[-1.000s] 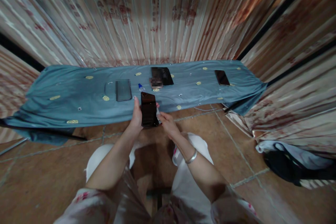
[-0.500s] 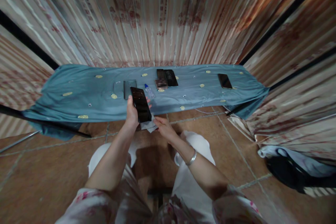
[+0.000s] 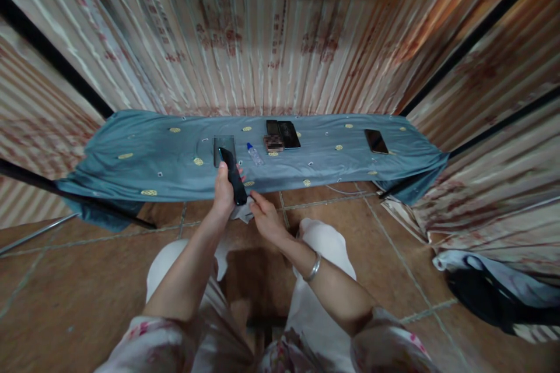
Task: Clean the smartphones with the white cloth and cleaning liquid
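My left hand (image 3: pixel 224 191) is closed around a black smartphone (image 3: pixel 234 178), held tilted with its side edge turned partly up. Against the phone's lower end, my right hand (image 3: pixel 266 217) pinches a thin whitish cloth or wipe (image 3: pixel 243 210). Just beyond the phone, a dark flat rectangular case (image 3: pixel 217 151) lies on the blue cloth, partly covered by the phone from my view. A small clear bottle with a blue cap (image 3: pixel 254 154) lies to the right of the phone.
A patterned blue cloth (image 3: pixel 175 175) covers the long narrow table. Farther back lie a black device (image 3: pixel 289 134) and a smaller dark item (image 3: pixel 272 127), with a blurred patch before them. Another phone (image 3: pixel 376 141) rests at the right. Black poles (image 3: pixel 56 58) flank the table.
The phone has turned in my left hand, from its screen facing up to more of its edge showing. My right hand and the wipe have shifted slightly left.
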`<action>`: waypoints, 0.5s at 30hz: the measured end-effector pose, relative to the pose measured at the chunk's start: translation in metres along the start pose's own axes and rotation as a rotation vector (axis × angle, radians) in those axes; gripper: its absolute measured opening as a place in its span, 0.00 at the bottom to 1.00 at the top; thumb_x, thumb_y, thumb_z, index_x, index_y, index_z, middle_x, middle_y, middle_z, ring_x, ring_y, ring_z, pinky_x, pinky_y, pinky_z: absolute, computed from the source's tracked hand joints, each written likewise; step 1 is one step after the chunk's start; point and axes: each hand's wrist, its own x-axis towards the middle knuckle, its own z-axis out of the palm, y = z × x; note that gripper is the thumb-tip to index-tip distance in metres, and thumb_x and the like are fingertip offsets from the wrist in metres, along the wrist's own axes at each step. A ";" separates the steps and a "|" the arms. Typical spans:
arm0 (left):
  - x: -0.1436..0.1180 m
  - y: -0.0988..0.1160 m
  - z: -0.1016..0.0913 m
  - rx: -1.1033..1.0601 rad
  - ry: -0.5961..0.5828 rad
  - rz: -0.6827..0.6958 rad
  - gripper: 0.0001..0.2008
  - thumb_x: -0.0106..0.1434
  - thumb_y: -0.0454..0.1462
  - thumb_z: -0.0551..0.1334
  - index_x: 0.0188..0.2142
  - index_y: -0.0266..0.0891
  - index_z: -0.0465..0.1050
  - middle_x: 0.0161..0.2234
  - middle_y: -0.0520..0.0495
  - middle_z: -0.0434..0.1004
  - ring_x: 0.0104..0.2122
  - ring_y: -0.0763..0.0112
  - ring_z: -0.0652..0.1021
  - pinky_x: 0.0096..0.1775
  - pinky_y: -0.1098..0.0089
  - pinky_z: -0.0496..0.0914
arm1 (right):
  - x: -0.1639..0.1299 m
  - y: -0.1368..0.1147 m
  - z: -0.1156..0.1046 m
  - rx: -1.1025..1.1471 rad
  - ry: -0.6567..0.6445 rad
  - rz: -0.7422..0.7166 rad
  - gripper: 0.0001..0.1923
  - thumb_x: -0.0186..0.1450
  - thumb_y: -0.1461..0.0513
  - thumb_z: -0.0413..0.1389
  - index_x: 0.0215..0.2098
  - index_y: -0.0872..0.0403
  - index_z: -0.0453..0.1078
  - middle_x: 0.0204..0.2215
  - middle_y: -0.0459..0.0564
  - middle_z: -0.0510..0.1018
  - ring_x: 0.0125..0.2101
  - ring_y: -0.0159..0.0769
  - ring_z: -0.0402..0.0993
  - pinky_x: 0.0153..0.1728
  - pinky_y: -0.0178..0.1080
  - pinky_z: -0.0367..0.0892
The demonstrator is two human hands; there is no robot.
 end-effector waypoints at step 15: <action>0.005 -0.001 -0.015 -0.008 -0.054 0.050 0.13 0.62 0.45 0.62 0.41 0.40 0.71 0.28 0.52 0.75 0.26 0.74 0.75 0.32 0.73 0.71 | -0.018 -0.044 -0.031 -0.140 0.050 -0.351 0.27 0.71 0.59 0.44 0.68 0.53 0.52 0.56 0.55 0.74 0.53 0.40 0.74 0.55 0.42 0.68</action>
